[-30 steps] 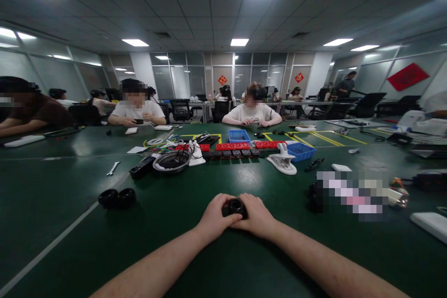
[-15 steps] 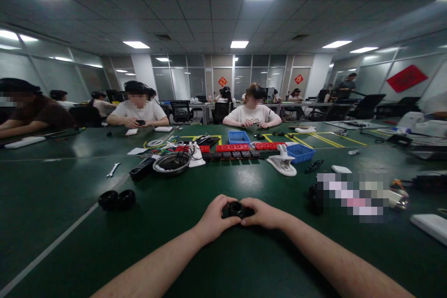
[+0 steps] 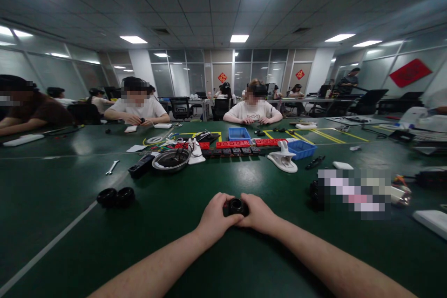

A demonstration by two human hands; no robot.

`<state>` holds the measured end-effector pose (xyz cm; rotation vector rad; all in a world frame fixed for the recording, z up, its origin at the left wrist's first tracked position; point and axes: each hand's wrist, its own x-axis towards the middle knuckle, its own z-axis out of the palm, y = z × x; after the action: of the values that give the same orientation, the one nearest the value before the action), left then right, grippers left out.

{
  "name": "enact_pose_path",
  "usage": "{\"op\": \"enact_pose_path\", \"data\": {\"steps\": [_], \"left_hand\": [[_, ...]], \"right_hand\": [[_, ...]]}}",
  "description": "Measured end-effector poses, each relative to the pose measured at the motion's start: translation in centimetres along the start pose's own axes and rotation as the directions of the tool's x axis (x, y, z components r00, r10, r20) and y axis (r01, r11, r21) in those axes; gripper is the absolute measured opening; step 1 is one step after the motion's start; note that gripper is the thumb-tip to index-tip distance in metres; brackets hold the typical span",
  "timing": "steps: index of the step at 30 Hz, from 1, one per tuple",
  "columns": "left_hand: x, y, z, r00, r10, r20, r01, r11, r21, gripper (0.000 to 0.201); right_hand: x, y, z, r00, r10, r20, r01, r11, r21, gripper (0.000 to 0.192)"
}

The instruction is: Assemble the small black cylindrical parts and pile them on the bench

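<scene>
A black round part with a raised ring and a hole in its middle (image 3: 236, 205) is held low over the green table (image 3: 167, 260), in front of me. On its left side my left hand (image 3: 217, 216) has its fingers and thumb closed round it. My right hand (image 3: 259, 212) grips the opposite side, its thumb close to the left thumb. The fingers cover most of the part's outer edge, so its exact kind is unclear. Farther left, two black ring-shaped parts (image 3: 116, 197) lie side by side on the table.
Beyond my hands are a metal bowl (image 3: 171, 162), a white clamp stand (image 3: 282, 158), red power strips (image 3: 233, 144) and blue bins (image 3: 301, 150). A wrench (image 3: 112, 167) lies at the left. A blurred-out object (image 3: 352, 191) is at the right. Co-workers (image 3: 253, 107) sit across the table.
My right hand has closed in more tightly round the black part, its fingers now nearer the left hand. The camera view has shifted slightly.
</scene>
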<state>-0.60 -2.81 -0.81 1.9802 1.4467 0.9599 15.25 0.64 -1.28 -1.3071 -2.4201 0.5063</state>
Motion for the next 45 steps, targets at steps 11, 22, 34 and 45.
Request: {"op": "enact_pose_path", "data": {"steps": [11,22,34,45], "left_hand": [[0.3,-0.3,-0.7,0.99,0.08,0.115,-0.071,0.994,-0.08,0.038],[0.2,-0.1,-0.8,0.988,0.089,0.128,-0.081,0.994,-0.068,0.039],[-0.1,0.0,-0.1,0.998,0.009,0.055,-0.006,0.998,-0.066,0.036],[0.2,-0.2,0.0,0.999,0.042,0.021,-0.041,0.998,-0.041,0.031]], "right_hand": [[-0.1,0.9,-1.9,0.947,-0.263,0.182,0.18,0.908,0.377,0.043],[0.3,1.6,-1.8,0.933,-0.232,0.275,0.062,0.856,0.513,0.028],[0.1,1.1,-0.5,0.994,-0.052,0.093,0.03,0.973,0.228,0.038],[-0.2,-0.2,-0.2,0.992,-0.119,-0.052,0.121,0.992,0.033,0.05]]}}
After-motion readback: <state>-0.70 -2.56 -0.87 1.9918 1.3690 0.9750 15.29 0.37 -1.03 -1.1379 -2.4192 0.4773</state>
